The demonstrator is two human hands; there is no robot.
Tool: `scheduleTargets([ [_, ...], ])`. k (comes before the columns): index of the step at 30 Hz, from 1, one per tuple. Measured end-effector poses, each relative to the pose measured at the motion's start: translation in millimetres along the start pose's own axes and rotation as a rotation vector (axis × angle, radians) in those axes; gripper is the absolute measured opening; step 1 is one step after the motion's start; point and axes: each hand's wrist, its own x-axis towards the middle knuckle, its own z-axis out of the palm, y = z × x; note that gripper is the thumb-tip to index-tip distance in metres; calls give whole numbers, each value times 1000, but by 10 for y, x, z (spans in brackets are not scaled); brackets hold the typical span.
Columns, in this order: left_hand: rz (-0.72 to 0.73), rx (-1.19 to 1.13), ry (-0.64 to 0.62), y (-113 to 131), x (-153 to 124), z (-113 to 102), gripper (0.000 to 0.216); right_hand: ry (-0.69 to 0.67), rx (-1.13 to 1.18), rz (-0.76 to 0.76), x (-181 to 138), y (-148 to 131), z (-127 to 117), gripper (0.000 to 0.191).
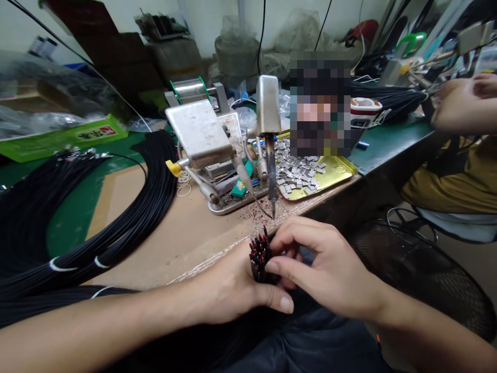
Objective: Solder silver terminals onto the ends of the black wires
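A bundle of thin black cables (259, 256), its cut ends pointing up and showing small red and black wire tips, stands in my left hand (229, 287). The left thumb and palm wrap around it near the table's front edge. From the other side my right hand (326, 272) closes on the bundle, thumb and fingers bent against the ends; which cables it pinches is hidden. Just above and behind the ends, a soldering iron (273, 178) hangs tip down from a metal stand (202, 132). A spool of solder wire (190, 89) sits on that stand.
A yellow tray (341, 168) holds many small metal connectors (297, 173). Coiled black cables (155, 191) lie at left on the cardboard-covered table (147, 259). A green box (97, 132) is behind them. A co-worker's hands (462, 103) show at right, above a black fan (423, 274).
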Motion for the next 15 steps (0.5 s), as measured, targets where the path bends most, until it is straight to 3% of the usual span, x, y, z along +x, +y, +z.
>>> scheduleTargets([
  [5,-54,115,-7,-10,-32,-27,4,-42,116,131,5,29,-71,13],
  [15,-4,221,131,-73,-15,-58,22,-128,82,249,35,39,-432,9],
])
